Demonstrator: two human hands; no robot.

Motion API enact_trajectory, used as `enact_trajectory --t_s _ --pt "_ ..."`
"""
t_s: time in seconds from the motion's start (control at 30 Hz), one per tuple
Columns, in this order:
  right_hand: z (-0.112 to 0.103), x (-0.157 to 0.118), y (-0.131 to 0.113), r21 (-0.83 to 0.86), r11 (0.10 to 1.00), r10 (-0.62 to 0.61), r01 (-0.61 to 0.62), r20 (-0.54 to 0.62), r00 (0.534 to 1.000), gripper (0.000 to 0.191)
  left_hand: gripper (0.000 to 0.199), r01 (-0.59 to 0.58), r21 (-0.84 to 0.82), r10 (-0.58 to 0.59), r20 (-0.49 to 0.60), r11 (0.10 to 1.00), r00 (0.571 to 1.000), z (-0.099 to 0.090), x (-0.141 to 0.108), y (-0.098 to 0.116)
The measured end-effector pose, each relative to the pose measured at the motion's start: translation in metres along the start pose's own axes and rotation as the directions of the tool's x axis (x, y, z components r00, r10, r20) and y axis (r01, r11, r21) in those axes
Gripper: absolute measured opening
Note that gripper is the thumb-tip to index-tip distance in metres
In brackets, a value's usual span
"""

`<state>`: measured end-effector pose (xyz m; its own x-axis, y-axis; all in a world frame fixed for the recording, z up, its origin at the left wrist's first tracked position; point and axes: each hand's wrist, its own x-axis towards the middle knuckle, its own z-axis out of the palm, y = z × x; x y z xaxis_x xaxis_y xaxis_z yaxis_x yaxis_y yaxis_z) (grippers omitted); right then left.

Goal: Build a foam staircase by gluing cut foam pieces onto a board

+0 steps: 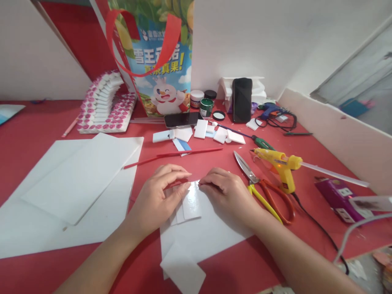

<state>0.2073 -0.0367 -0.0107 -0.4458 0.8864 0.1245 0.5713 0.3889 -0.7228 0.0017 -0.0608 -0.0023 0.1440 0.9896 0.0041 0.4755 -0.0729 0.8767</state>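
Observation:
A small glossy white card (193, 204) lies over other white pieces (179, 216) on a larger white sheet (220, 226), straight in front of me. My left hand (159, 196) pinches its upper left corner between thumb and fingers. At its upper right corner, the bent fingertips of my right hand (228, 196) are pressed together on the card's edge. Below, another loose white piece (183, 265) overlaps the front of the sheet. Just right of my right hand lie large scissors (257, 183) with red and yellow handles, blades parted.
Large white boards (73, 179) lie left. A yellow glue gun (277, 161) with its cord rests at right, near a purple packet (339, 200). Behind are red strips (174, 155), small white cut pieces (200, 128), paint jars (206, 108), a phone (241, 100) and a tall bag (162, 61).

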Motion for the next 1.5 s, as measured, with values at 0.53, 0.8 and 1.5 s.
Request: enact_trajectory --t_s 0.53,0.8,1.5 --pt "-0.011 -0.003 0.004 0.042 0.999 -0.031 0.028 0.052 0.998 0.019 0.025 -0.007 0.007 0.006 0.021 1.000 1.000 0.000 0.001 -0.005" --pt "-0.030 -0.016 -0.008 -0.364 0.898 -0.262 0.247 0.006 0.965 0.034 0.028 -0.047 0.111 0.048 -0.007 0.993 0.999 -0.003 -0.001 -0.007" --pt "-0.013 -0.032 0.001 -0.482 0.828 -0.272 0.285 0.099 0.957 0.042 0.076 -0.180 0.387 0.077 0.265 0.904 0.961 -0.005 -0.007 0.005"
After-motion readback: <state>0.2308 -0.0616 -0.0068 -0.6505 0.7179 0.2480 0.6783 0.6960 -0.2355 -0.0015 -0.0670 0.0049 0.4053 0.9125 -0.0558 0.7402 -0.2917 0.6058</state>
